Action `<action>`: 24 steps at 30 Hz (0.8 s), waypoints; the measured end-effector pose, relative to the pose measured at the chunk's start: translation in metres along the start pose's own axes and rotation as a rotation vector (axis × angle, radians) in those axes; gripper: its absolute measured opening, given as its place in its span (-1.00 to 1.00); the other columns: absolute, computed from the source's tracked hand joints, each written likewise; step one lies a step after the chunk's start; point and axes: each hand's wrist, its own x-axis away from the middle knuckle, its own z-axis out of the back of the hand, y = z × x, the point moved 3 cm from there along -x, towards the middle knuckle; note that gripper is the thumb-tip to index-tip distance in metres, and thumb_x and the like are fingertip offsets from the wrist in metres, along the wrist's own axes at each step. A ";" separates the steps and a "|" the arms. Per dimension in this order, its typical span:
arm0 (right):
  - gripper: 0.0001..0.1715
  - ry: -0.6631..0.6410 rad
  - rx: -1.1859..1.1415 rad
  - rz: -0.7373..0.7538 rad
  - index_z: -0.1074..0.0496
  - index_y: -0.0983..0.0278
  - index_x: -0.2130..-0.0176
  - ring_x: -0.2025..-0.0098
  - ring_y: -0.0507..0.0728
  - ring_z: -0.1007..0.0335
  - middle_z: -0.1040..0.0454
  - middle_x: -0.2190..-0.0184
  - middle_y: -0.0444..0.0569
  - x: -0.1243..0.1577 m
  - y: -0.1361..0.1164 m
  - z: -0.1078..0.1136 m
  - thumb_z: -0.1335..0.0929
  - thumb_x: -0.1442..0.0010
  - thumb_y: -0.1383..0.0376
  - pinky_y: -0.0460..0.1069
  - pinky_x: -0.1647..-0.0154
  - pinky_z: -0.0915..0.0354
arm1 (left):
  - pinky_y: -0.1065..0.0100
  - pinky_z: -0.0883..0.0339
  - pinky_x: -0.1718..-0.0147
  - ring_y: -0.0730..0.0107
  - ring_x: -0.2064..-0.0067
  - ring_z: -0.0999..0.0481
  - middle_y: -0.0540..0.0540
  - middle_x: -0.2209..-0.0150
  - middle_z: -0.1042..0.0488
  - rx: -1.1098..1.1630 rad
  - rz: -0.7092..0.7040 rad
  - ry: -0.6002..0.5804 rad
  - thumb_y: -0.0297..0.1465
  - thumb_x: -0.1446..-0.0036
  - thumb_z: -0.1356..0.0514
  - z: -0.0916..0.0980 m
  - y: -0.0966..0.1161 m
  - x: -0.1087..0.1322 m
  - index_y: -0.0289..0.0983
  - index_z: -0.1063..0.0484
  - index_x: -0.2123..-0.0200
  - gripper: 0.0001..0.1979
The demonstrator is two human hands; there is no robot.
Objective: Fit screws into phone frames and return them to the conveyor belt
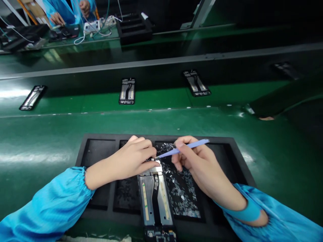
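Observation:
An open phone chassis (154, 198) lies lengthwise on a black foam tray (101, 141) right in front of me. My left hand (133, 159) is closed over the chassis's far end, fingertips pinched on it. My right hand (199, 164) grips blue tweezers (185, 148) whose tip points left and meets the chassis's far end, just by my left fingertips. A tray compartment (183, 188) to the right of the chassis holds several small shiny parts. Both my arms wear bright blue sleeves.
Three phone frames (127, 90) (196, 83) (32, 97) lie spaced out on the green conveyor belt beyond the tray. Another person's blue-sleeved hands (59, 18) work at the far left, beside cables and a black tray (133, 28). Someone's dark sleeve (282, 101) rests at the right.

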 end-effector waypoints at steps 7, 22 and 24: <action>-0.73 0.149 0.530 0.433 -0.54 0.18 0.27 0.54 0.06 -0.42 -0.50 0.52 -0.10 0.002 -0.021 0.048 -0.39 -0.34 0.06 -0.04 0.53 -0.36 | 0.29 -0.17 0.13 0.38 0.22 -0.39 -0.01 0.27 -0.43 0.044 0.025 0.006 -0.26 -0.49 -0.05 -0.002 0.000 -0.001 -0.28 -0.48 0.22 -0.70; -0.75 -0.336 1.078 1.243 -0.45 0.35 0.05 0.45 0.15 -0.45 -0.56 0.47 0.02 0.029 -0.006 0.015 -0.36 -0.26 0.49 0.07 0.42 -0.48 | 0.23 -0.26 0.46 0.33 0.41 -0.36 0.01 0.46 -0.40 -0.165 -0.410 0.226 -0.39 -0.33 -0.19 -0.012 0.067 0.027 -0.18 -0.47 0.41 -0.79; -0.77 -0.326 1.096 1.258 -0.45 0.37 0.07 0.45 0.15 -0.43 -0.55 0.48 0.04 0.028 -0.006 0.014 -0.38 -0.25 0.51 0.07 0.43 -0.46 | 0.26 -0.42 0.32 0.32 0.27 -0.47 -0.02 0.30 -0.51 -0.248 -0.543 0.044 -0.40 -0.33 -0.18 -0.019 0.082 0.034 -0.15 -0.57 0.26 -0.84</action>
